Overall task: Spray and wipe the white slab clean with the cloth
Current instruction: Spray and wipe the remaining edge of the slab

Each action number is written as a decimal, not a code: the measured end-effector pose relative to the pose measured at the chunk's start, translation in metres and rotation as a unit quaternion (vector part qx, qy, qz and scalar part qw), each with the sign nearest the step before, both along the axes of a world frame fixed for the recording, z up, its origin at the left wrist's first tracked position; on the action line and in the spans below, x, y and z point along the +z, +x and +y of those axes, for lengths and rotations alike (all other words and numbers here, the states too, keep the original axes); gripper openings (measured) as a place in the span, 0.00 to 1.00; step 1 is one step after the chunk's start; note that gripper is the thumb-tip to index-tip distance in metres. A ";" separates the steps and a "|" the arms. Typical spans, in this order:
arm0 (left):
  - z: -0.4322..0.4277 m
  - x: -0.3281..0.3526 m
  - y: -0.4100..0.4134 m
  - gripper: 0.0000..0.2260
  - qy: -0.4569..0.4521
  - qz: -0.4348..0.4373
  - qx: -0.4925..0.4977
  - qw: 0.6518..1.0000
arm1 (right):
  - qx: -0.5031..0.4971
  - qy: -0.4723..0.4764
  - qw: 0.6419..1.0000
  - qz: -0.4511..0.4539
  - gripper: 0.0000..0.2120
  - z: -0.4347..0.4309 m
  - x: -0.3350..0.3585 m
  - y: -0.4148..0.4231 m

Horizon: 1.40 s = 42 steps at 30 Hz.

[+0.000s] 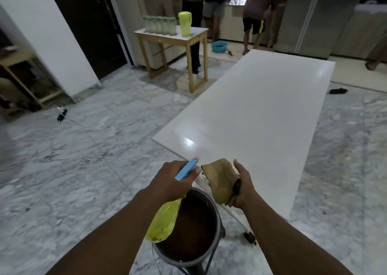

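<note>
Two hands loaded: left hand [173,180] curled round the blue head of the yellow spray bottle [165,218], right hand [244,185] gripping the tan cloth [219,180] just beside it. Ahead of both lies the glossy white slab [261,111]. Risk: the nozzle sits short of the slab edge, so spray may wet the marble floor [83,149]. A bucket [188,228] of dark water stands beneath the hands.

One slab [261,111], one cloth [219,180], one spray bottle [165,218], one bucket [221,226].
</note>
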State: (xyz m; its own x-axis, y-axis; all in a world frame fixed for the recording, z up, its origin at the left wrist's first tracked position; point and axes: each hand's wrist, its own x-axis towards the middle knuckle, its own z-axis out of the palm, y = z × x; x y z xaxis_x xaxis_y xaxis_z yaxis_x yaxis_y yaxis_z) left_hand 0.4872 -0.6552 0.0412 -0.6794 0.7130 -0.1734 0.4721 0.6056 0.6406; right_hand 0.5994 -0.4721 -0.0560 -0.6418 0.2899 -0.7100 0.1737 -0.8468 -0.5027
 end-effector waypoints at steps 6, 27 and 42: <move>-0.043 0.008 -0.101 0.18 -0.009 -0.018 0.051 0.998 | 0.065 0.031 0.997 0.036 0.27 -0.023 0.041 -0.084; -0.173 -0.003 -0.448 0.19 0.035 -0.018 -0.059 0.998 | -0.085 0.023 0.996 -0.024 0.22 -0.184 0.036 -0.380; -0.026 -0.020 -0.586 0.17 0.023 -0.063 -0.182 0.981 | -0.171 0.012 0.985 -0.028 0.19 -0.078 0.010 -0.514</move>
